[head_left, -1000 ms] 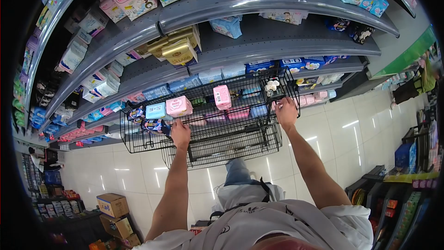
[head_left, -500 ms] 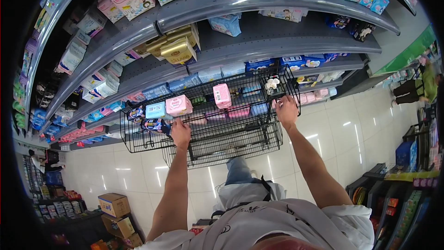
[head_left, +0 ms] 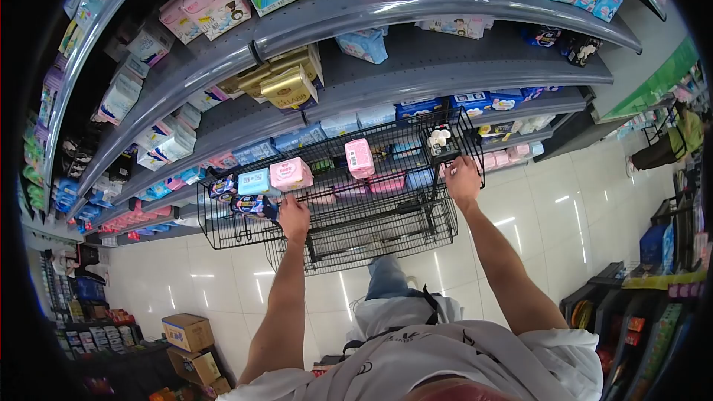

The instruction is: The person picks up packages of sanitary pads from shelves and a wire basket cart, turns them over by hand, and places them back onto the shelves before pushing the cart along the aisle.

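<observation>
A black wire shopping cart [head_left: 338, 246] stands before me, broadside to the shelves. My left hand [head_left: 295, 217] is closed on its near rim, right beside a dark blue pack [head_left: 251, 206]. My right hand [head_left: 463, 178] grips the cart near its right end, just below a black pack with white flowers [head_left: 441, 141]. In the basket also lie a light blue pack [head_left: 255, 181], a pink pack [head_left: 290, 174] and, standing apart toward the middle, another pink pack [head_left: 359, 158]. The exact finger contact is partly hidden.
Curved grey shelves [head_left: 445, 0] with wrapped packs run along the far side; gold packs [head_left: 288, 87] sit on a middle one. Cardboard boxes [head_left: 187, 332] are stacked at lower left. Low display racks stand at lower right. A person in green [head_left: 687, 137] is at the far right.
The cart, its packs and both my hands have shifted slightly right and down in view. The person at far right has moved a little. My grip looks the same.
</observation>
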Tool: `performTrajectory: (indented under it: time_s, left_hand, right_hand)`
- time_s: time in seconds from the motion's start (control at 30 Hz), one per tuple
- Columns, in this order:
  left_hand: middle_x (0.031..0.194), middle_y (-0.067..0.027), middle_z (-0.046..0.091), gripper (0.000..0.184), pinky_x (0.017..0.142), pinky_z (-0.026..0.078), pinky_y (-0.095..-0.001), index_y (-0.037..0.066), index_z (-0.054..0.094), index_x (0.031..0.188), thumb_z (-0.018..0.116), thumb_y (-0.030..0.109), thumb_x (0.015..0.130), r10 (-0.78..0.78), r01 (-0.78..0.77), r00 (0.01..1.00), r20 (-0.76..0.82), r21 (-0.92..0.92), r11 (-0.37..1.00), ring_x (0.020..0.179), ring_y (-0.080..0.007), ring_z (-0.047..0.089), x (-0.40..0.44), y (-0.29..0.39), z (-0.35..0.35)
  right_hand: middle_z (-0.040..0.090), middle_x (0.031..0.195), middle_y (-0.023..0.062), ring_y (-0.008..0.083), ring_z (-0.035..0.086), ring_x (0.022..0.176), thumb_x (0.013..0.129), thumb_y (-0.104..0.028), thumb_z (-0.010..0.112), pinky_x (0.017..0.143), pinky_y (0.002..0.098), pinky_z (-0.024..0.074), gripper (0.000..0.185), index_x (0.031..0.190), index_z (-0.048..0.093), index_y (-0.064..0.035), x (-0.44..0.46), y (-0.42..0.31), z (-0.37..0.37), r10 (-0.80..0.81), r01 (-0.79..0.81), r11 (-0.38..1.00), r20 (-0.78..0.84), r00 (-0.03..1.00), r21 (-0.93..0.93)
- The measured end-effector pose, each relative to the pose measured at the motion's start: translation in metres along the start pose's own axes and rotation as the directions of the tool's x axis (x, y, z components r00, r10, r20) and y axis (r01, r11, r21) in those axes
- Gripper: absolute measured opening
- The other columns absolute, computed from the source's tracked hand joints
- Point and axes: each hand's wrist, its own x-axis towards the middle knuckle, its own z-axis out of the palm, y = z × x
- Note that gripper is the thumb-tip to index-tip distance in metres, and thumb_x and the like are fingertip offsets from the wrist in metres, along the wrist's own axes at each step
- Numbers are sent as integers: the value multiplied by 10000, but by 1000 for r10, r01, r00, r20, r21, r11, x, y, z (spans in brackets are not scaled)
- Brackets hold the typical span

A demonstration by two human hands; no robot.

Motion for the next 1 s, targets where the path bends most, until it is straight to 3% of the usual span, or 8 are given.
performTrajectory:
  time_s: [1.0]
  left_hand:
    - [849,-153,576,140,708,492,-506,48,497,877,581,121,792,42,-42,999,-33,-8,999,837,-377,599,-1,-2,2]
  right_hand:
    - [612,995,82,288,592,957,808,-170,595,724,451,536,111,819,578,-61,-1,-1,-5,-24,24,1000,12,1000,-8]
